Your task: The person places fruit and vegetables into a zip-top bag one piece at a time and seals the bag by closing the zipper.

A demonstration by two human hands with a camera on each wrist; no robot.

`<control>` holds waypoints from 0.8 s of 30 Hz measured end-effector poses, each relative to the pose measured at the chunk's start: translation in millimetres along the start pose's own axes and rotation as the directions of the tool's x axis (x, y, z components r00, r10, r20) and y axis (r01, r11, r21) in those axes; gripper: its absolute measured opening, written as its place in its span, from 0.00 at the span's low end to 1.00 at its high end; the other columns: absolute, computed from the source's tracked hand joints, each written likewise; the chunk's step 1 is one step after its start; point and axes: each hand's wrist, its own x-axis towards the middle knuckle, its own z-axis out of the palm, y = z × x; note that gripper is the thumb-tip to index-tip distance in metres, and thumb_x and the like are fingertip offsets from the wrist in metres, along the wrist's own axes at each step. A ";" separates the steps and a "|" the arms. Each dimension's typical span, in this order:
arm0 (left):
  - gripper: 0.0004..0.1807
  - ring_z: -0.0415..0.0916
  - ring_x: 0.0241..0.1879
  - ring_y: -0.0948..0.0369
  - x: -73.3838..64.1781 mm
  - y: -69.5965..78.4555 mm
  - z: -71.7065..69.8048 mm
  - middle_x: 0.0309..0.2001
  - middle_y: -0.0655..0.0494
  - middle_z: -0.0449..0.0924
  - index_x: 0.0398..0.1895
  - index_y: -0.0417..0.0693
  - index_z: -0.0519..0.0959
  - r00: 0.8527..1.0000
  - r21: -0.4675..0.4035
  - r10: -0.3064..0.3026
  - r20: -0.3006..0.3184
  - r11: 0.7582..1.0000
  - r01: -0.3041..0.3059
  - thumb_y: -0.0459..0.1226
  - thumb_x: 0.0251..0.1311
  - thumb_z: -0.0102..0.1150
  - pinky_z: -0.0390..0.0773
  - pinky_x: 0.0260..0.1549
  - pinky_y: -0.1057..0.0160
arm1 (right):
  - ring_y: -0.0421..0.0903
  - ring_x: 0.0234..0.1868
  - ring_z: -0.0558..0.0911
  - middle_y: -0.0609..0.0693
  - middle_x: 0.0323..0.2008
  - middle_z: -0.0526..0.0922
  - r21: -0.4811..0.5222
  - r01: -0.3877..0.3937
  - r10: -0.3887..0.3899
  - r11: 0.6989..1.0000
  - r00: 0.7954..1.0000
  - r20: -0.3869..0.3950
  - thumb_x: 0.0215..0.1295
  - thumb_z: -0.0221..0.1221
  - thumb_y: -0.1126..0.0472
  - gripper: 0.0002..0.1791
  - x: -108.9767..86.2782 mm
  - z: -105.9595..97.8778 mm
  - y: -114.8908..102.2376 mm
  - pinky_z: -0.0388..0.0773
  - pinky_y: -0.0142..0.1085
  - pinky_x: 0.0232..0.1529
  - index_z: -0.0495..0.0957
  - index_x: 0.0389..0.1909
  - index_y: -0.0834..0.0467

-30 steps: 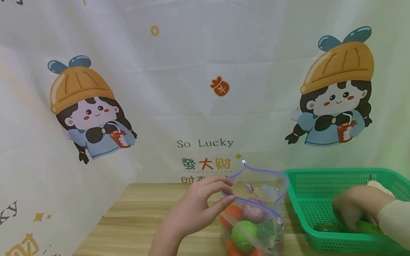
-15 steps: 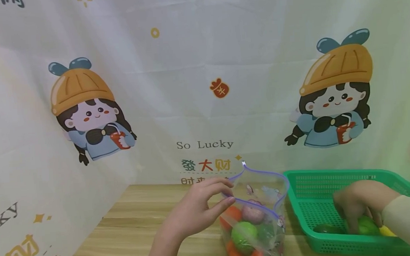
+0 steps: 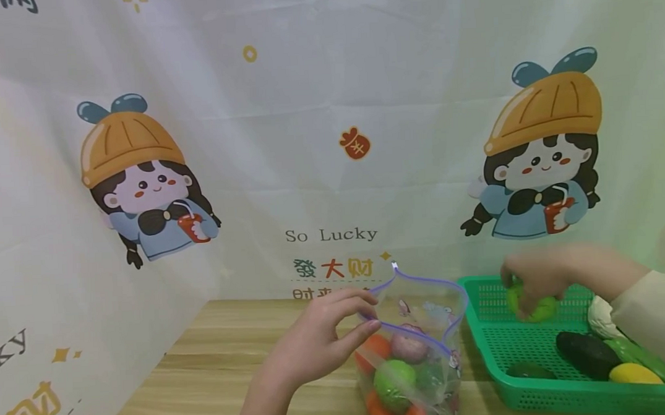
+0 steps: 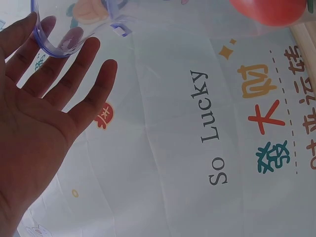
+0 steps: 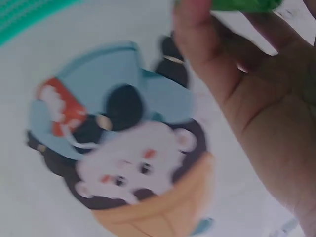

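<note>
My left hand (image 3: 321,338) holds the near left rim of a clear zip bag (image 3: 425,282) with a purple-edged mouth, which gapes wide. In the left wrist view its thumb is outside the rim and fingertips are seen through the plastic. Inside the bag lie a round green piece (image 3: 394,381), a pinkish-purple round piece (image 3: 410,345) and several orange-red pieces (image 3: 375,352). Above the green basket (image 3: 498,373), my right hand (image 3: 558,275) grips a round green vegetable (image 3: 537,307), blurred and partly covered by fingers. The right wrist view shows only its green underside (image 5: 242,4).
In the basket are a dark oval piece (image 3: 586,354), a yellow piece (image 3: 635,374), a long green piece (image 3: 645,358), a whitish piece (image 3: 602,319) and a dark green piece (image 3: 531,371). A printed cloth (image 3: 308,171) hangs behind the wooden table (image 3: 206,374).
My right hand has risen from among the basket's contents and moved up and left, lifting the round green vegetable. The left hand and the bag have stayed put.
</note>
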 end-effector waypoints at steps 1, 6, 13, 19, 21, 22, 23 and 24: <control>0.03 0.82 0.65 0.56 -0.3 -0.3 -0.1 0.59 0.57 0.86 0.44 0.54 0.86 1.000 0.000 0.001 0.000 1.000 -0.001 0.41 0.74 0.65 0.83 0.65 0.54 | 0.43 0.31 0.79 0.52 0.44 0.83 -0.026 0.035 -0.036 0.999 0.999 -0.030 0.61 0.77 0.54 0.31 0.9 -7.4 -7.8 0.84 0.37 0.30 0.79 0.59 0.68; 0.03 0.82 0.65 0.56 -0.6 -1.4 -1.1 0.59 0.56 0.86 0.44 0.53 0.86 1.000 0.002 0.014 -0.007 1.000 -0.014 0.40 0.74 0.65 0.83 0.65 0.54 | 0.42 0.37 0.77 0.45 0.41 0.84 -0.195 0.198 -0.250 0.961 0.921 -0.298 0.60 0.78 0.49 0.29 3.3 -37.1 -52.3 0.77 0.35 0.35 0.84 0.57 0.59; 0.04 0.82 0.64 0.57 -0.1 -1.1 -3.2 0.60 0.56 0.86 0.45 0.53 0.87 1.000 -0.008 0.007 -0.004 1.000 -0.007 0.41 0.74 0.65 0.84 0.63 0.56 | 0.45 0.51 0.80 0.46 0.53 0.86 -0.287 0.309 -0.414 0.906 0.783 -0.464 0.64 0.75 0.44 0.29 1.9 -38.3 -121.6 0.81 0.41 0.46 0.82 0.63 0.50; 0.04 0.85 0.55 0.60 -0.4 -2.6 -5.4 0.58 0.55 0.87 0.45 0.52 0.87 0.999 -0.004 0.018 -0.027 1.000 -0.018 0.39 0.72 0.67 0.86 0.57 0.60 | 0.43 0.50 0.79 0.46 0.55 0.86 -0.313 0.377 -0.466 0.872 0.834 -0.296 0.64 0.74 0.44 0.28 16.3 -21.7 -154.4 0.81 0.35 0.45 0.82 0.62 0.49; 0.04 0.85 0.52 0.61 -1.0 -4.1 -6.1 0.56 0.55 0.87 0.45 0.52 0.87 0.999 0.012 0.024 -0.037 1.000 -0.024 0.39 0.72 0.67 0.86 0.55 0.61 | 0.44 0.51 0.79 0.46 0.55 0.85 -0.322 0.381 -0.469 0.867 0.842 -0.266 0.63 0.76 0.47 0.27 22.4 -16.4 -159.3 0.83 0.36 0.47 0.82 0.61 0.50; 0.04 0.85 0.51 0.61 -1.3 -4.8 -6.5 0.56 0.55 0.87 0.45 0.51 0.87 0.999 0.018 0.025 -0.038 1.000 -0.025 0.39 0.72 0.67 0.86 0.54 0.61 | 0.45 0.52 0.79 0.47 0.55 0.85 -0.331 0.382 -0.472 0.863 0.843 -0.259 0.63 0.76 0.48 0.27 25.3 -14.1 -160.7 0.84 0.38 0.48 0.82 0.61 0.49; 0.04 0.85 0.51 0.61 -1.7 -5.4 -6.9 0.56 0.55 0.87 0.45 0.51 0.87 0.999 0.025 0.024 -0.038 0.999 -0.023 0.39 0.72 0.67 0.86 0.54 0.61 | 0.46 0.53 0.79 0.47 0.55 0.85 -0.339 0.382 -0.475 0.860 0.842 -0.256 0.62 0.77 0.49 0.27 27.7 -12.0 -161.3 0.85 0.39 0.49 0.81 0.60 0.49; 0.04 0.85 0.52 0.61 -2.1 -6.4 -7.1 0.56 0.55 0.87 0.45 0.51 0.87 0.999 0.030 0.026 -0.040 0.999 -0.025 0.39 0.73 0.67 0.86 0.54 0.61 | 0.47 0.54 0.80 0.48 0.56 0.85 -0.350 0.383 -0.480 0.855 0.839 -0.256 0.62 0.77 0.50 0.27 30.0 -10.4 -161.3 0.86 0.40 0.50 0.81 0.60 0.49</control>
